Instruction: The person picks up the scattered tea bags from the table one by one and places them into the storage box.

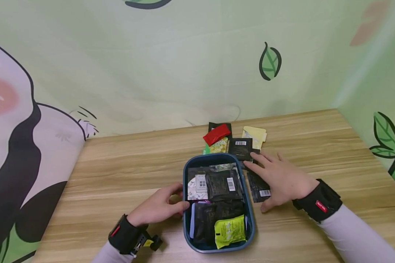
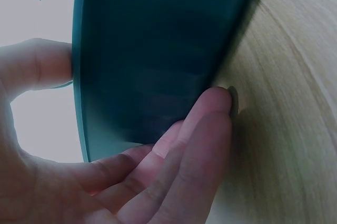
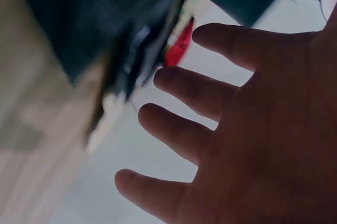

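A dark blue plastic bin (image 1: pixel 186 219) stands on the table, filled with flat packets. Among them are black packets (image 1: pixel 222 186) and a yellow-green packet (image 1: pixel 229 231). My left hand (image 1: pixel 161 204) grips the bin's left side; the left wrist view shows its thumb (image 2: pixel 39 63) at the rim and its fingers (image 2: pixel 195 155) along the outer wall near the bottom. To the right of the bin, my right hand (image 1: pixel 283 180) is spread with nothing held. It reaches over a black packet with a barcode (image 1: pixel 258 188); whether it touches that packet I cannot tell.
Behind the bin lie more packets: a red one (image 1: pixel 216 134) on top of others, a black one (image 1: pixel 240 147) and a pale yellow one (image 1: pixel 255 135). A printed cloth wall (image 1: pixel 184 73) rises behind the wooden table (image 1: pixel 128 160).
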The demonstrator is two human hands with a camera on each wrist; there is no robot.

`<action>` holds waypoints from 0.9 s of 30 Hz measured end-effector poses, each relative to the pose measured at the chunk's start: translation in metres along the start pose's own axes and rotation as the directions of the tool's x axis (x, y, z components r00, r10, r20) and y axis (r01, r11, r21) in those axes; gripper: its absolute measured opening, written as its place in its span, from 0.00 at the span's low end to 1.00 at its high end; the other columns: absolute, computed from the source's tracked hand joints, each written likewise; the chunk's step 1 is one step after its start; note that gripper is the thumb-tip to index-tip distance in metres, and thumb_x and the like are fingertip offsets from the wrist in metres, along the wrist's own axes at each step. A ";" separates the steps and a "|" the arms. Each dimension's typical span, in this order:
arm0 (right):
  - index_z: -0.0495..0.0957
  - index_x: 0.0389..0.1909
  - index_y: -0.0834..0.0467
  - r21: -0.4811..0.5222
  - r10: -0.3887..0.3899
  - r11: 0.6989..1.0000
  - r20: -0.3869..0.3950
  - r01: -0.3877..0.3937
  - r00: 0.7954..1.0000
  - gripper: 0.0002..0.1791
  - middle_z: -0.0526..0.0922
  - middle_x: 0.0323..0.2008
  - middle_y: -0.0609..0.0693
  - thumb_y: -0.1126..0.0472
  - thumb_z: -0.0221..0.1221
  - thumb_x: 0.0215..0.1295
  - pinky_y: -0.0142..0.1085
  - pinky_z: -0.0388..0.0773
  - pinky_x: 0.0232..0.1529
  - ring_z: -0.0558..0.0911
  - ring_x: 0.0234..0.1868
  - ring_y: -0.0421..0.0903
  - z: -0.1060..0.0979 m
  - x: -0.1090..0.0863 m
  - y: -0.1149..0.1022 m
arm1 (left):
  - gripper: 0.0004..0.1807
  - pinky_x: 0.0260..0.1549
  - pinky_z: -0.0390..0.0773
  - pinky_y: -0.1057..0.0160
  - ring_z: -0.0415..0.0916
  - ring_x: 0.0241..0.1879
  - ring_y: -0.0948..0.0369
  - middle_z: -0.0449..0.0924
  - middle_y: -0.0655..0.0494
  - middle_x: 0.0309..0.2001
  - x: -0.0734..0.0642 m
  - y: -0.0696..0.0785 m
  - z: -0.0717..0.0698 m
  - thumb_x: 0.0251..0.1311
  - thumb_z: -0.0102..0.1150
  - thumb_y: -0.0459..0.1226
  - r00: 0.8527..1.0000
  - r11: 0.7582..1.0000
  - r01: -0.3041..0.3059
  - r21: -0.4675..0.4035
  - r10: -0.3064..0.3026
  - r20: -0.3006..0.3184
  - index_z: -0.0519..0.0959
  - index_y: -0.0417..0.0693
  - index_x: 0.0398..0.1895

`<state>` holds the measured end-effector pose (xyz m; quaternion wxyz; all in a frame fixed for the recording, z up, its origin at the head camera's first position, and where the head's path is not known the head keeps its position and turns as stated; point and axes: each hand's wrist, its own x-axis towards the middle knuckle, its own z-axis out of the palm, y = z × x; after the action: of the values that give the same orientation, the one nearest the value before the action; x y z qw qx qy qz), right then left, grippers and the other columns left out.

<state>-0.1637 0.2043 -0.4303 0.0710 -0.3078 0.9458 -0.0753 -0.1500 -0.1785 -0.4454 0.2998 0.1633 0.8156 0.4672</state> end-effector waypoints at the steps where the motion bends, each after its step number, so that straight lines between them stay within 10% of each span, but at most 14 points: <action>1: 0.59 0.78 0.53 0.006 -0.001 1.000 0.018 0.001 1.000 0.71 0.57 0.76 0.62 0.24 0.70 0.30 0.72 0.52 0.63 0.56 0.74 0.67 0.003 -0.001 0.000 | 0.31 0.37 0.83 0.58 0.79 0.40 0.55 0.74 0.44 0.56 0.000 0.000 0.000 0.64 0.59 0.49 1.000 1.000 -0.001 -0.001 0.001 0.002 0.70 0.42 0.66; 14: 0.65 0.74 0.54 0.093 -0.020 0.996 0.051 0.015 0.998 0.60 0.60 0.73 0.63 0.36 0.74 0.37 0.57 0.73 0.58 0.67 0.67 0.64 0.017 -0.003 -0.001 | 0.31 0.37 0.83 0.58 0.79 0.40 0.56 0.74 0.44 0.56 0.000 -0.002 -0.001 0.64 0.59 0.48 1.000 1.000 -0.007 -0.003 0.007 0.001 0.69 0.42 0.66; 27: 0.77 0.61 0.57 0.043 -0.094 0.994 -0.041 0.096 0.995 0.45 0.67 0.47 0.49 0.46 0.75 0.37 0.42 0.77 0.45 0.71 0.45 0.46 0.016 -0.001 -0.002 | 0.31 0.37 0.83 0.58 0.79 0.40 0.55 0.74 0.43 0.56 -0.001 0.001 -0.001 0.64 0.59 0.48 1.000 1.000 -0.010 0.005 0.010 0.002 0.70 0.41 0.65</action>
<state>-0.1587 0.2018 -0.4454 0.0558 -0.3491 0.9294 -0.1057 -0.1498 -0.1787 -0.4442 0.2981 0.1686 0.8155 0.4665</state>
